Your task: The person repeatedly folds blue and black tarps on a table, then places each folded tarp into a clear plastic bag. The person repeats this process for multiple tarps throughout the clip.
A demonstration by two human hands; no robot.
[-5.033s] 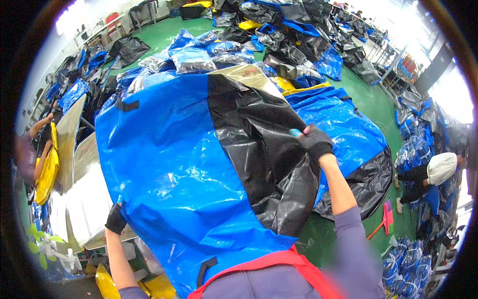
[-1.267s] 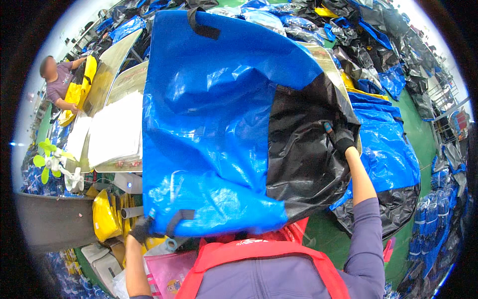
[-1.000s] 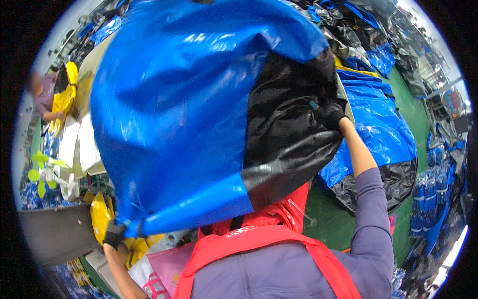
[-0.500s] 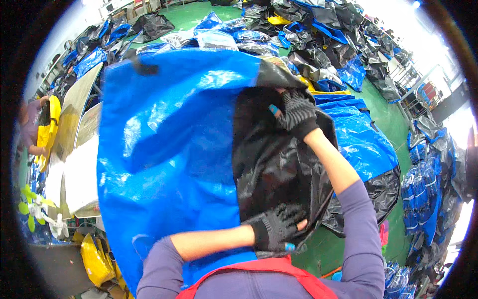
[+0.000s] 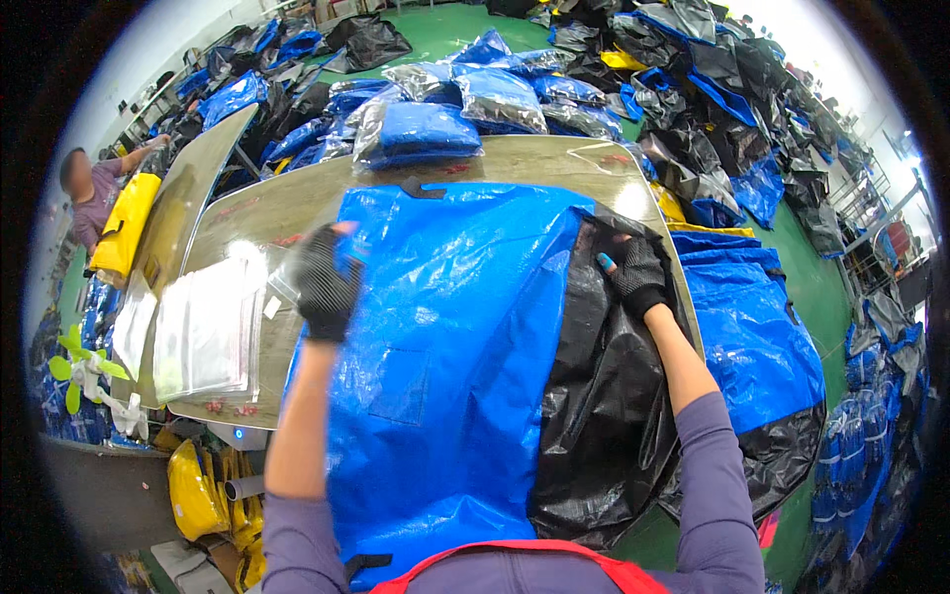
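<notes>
In the head view, a large, glossy blue and black tarpaulin sheet piece (image 5: 450, 346) lies on a grey-brown table (image 5: 228, 238), spilling past its near edge. Its blue part is lightly creased, with a faint stitched rectangle; the black part is bunched into deep folds. A short black strap (image 5: 424, 190) sits at the far edge, another black strap (image 5: 366, 562) at the near end. The black side points right, and the seam runs from near to far, leaning right. The visible spread is slightly longer from near to far, but the wearer's body covers the near end, so its true long axis cannot be told.

The right hand (image 5: 635, 274), in a black ribbed glove, rests on the black part's far end, thumb apart; whether it pinches material is unclear. The gloved left hand (image 5: 330, 285) is blurred over the blue left edge; grip and contact cannot be told.
</notes>
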